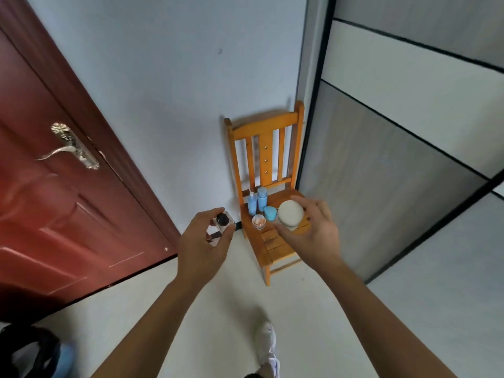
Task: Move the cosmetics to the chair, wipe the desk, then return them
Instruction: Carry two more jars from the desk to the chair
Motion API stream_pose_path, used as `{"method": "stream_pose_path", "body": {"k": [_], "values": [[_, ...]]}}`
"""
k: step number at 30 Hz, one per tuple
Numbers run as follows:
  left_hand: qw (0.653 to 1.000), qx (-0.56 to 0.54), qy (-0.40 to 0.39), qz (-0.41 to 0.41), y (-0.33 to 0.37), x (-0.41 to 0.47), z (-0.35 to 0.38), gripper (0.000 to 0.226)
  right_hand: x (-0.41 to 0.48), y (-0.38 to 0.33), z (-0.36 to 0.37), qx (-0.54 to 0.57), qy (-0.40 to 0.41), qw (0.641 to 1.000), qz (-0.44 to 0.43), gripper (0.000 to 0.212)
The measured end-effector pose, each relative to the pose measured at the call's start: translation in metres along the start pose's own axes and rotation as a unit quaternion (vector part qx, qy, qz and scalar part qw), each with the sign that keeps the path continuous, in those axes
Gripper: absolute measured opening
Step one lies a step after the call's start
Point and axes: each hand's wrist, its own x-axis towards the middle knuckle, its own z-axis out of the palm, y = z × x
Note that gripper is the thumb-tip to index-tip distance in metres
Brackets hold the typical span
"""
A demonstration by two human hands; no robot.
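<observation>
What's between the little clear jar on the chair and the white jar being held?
A small blue tub sits between the clear jar and the white jar in the right hand, in the head view.

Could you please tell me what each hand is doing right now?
Left hand: holds a clear bottle with a black cap.
Right hand: holds a round white jar.

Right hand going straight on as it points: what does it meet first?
Probably the teal jar on the chair seat, just ahead of the white jar in the right hand; depth unclear.
</observation>
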Motion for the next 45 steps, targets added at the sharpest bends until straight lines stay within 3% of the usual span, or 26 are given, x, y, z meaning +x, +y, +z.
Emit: {"method": "stream_pose_path", "body": {"k": [14,18,23,30,36,45], "values": [[0.998,0.051,-0.027,-0.013,0.011,0.241,0.17,0.042,0.258,0.111,-0.007,-0.014,-0.023,0.998,0.05,0.072],[0.995,0.073,-0.025,-0.058,0.0,0.275,0.229,0.038,0.323,0.172,0.017,-0.024,-0.055,0.998,0.026,0.072],[0.985,0.084,-0.006,-0.152,-0.021,0.306,0.298,0.036,0.388,0.23,0.053,-0.022,-0.158,0.987,0.03,0.073],[0.962,0.083,-0.029,-0.257,-0.08,0.309,0.387,0.036,0.421,0.308,0.115,-0.031,-0.231,0.972,0.037,0.072],[0.941,0.107,-0.041,-0.318,-0.166,0.289,0.468,0.036,0.399,0.394,0.191,-0.06,-0.272,0.958,0.064,0.075],[0.929,0.116,-0.083,-0.341,-0.297,0.264,0.579,0.025,0.365,0.504,0.296,-0.102,-0.321,0.939,0.072,0.076]]}}
